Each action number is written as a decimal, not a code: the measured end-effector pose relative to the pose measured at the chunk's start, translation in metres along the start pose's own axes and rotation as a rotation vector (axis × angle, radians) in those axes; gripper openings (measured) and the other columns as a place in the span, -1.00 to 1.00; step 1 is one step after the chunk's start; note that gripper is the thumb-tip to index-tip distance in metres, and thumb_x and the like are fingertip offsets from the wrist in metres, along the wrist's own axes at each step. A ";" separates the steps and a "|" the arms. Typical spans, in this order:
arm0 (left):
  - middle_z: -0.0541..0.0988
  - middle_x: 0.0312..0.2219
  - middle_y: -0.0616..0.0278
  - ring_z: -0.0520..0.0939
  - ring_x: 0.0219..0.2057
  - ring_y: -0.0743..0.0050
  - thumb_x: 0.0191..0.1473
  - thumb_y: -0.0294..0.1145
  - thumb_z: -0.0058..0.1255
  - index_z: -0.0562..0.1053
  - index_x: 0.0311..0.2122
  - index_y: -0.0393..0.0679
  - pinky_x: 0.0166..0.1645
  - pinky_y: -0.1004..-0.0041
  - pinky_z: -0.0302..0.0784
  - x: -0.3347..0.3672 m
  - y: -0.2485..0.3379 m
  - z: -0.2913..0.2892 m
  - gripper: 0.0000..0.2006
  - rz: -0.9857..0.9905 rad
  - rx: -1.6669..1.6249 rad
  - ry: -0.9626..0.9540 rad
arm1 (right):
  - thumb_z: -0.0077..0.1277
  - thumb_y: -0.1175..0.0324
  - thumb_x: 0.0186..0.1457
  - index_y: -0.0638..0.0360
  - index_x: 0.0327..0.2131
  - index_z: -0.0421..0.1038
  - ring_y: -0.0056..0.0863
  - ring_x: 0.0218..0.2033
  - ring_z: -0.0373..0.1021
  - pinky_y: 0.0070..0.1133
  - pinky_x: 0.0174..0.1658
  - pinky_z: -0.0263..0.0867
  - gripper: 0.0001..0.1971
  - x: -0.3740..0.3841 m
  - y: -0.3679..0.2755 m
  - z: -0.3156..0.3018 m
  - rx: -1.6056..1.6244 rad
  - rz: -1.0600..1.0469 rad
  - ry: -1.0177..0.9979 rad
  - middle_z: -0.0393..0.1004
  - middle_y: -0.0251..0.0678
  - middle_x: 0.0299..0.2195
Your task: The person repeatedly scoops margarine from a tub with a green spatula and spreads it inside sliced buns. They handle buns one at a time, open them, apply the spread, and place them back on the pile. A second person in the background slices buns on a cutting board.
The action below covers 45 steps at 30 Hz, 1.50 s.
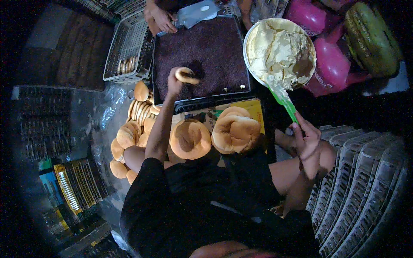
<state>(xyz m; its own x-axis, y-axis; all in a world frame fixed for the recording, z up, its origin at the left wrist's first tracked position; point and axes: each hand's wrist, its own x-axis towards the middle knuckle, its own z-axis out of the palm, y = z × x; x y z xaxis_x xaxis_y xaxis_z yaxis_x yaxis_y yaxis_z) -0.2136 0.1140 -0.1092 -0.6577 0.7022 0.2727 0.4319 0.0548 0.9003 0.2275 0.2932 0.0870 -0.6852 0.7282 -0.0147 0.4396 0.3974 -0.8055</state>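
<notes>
My left hand [174, 82] is closed on a round bun [186, 75], tilted over a wide tray [202, 99] filled with dark purple-brown granules [202, 47]. A darker hollow shows in the granules beside the bun. In my right hand [307, 139] is the handle of a green spatula [285, 103], its blade coated in pale cream. That blade reaches the near rim of a large round bowl [246, 64] heaped with the same cream [279, 49]. Between my arms, in front of my body, sit stacked buns [236, 133] and a browner bun [190, 139] on cardboard.
Many buns [137, 112] lie piled at my left. A white plastic basket [127, 47] with a few buns stands beyond. Another person's hand [161, 19] rests by a translucent flat sheet [198, 13]. Pink bags [331, 60] lie at far right; stacked crates [352, 185] stand near right.
</notes>
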 end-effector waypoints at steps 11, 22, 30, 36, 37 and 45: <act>0.42 -0.21 0.00 0.43 -0.17 0.40 -0.20 -0.47 0.08 0.24 -0.06 -0.36 -0.14 0.46 0.36 0.104 0.019 -0.094 -0.48 -0.487 0.230 0.091 | -0.16 0.51 0.00 0.27 -0.11 0.28 -0.18 -0.25 0.38 -0.51 -0.17 0.27 -0.69 0.028 0.031 0.019 -0.029 0.115 0.115 0.42 -0.03 -0.29; 0.38 -0.12 0.09 0.37 -0.07 0.33 -0.02 -0.28 0.01 0.31 -0.09 -0.27 -0.06 0.38 0.31 -0.300 0.232 -0.176 -0.60 -0.658 0.616 0.612 | -0.09 0.53 -0.05 0.35 -0.29 0.40 -0.48 -0.68 0.37 -0.52 -0.58 0.26 -0.80 0.085 0.108 0.043 -0.313 0.136 0.203 0.44 -0.12 -0.61; 0.46 -0.24 0.00 0.43 -0.15 0.22 0.11 -0.18 -0.24 0.37 -0.17 -0.30 -0.01 0.40 0.24 -0.351 0.265 -0.140 -0.63 -0.691 0.701 0.864 | -0.03 0.37 -0.06 0.43 -0.32 0.39 -0.03 -0.39 0.39 -0.35 -0.33 0.27 -0.73 0.135 0.106 0.060 -0.476 -0.013 0.067 0.43 0.12 -0.48; 0.33 -0.11 -0.10 0.31 -0.02 0.06 0.06 -0.14 -0.17 0.37 -0.19 -0.31 0.07 0.29 0.15 -0.356 0.243 -0.152 -0.61 -0.718 0.825 0.776 | -0.02 0.28 0.00 0.36 -0.07 0.22 -0.07 -0.11 0.25 -0.36 -0.11 0.19 -0.55 0.090 0.046 0.040 -0.591 -0.134 0.385 0.29 0.08 -0.14; 0.32 -0.10 -0.11 0.30 -0.01 0.05 0.05 -0.13 -0.15 0.37 -0.19 -0.31 0.08 0.29 0.14 -0.360 0.238 -0.158 -0.60 -0.754 0.833 0.771 | -0.02 0.28 0.00 0.34 -0.06 0.22 -0.09 -0.09 0.23 -0.37 -0.10 0.18 -0.55 0.084 0.030 0.044 -0.508 -0.137 0.343 0.28 0.05 -0.11; 0.20 0.01 -0.14 0.15 0.07 -0.03 -0.08 -0.06 0.02 0.36 -0.13 -0.16 0.13 0.18 -0.01 -0.384 0.185 -0.318 -0.54 -0.762 1.255 0.768 | -0.03 0.33 0.01 0.26 -0.04 0.23 -0.29 0.02 0.15 -0.42 0.02 0.10 -0.58 0.133 -0.125 0.130 -0.323 -0.491 -0.025 0.21 -0.15 0.00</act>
<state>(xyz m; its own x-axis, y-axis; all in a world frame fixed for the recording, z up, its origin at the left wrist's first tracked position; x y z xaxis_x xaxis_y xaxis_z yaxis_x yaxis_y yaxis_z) -0.0774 -0.3714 0.0603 -0.9050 -0.2233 0.3620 -0.1654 0.9689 0.1841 0.0053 0.2677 0.1086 -0.8651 0.4040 0.2973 0.2191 0.8375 -0.5006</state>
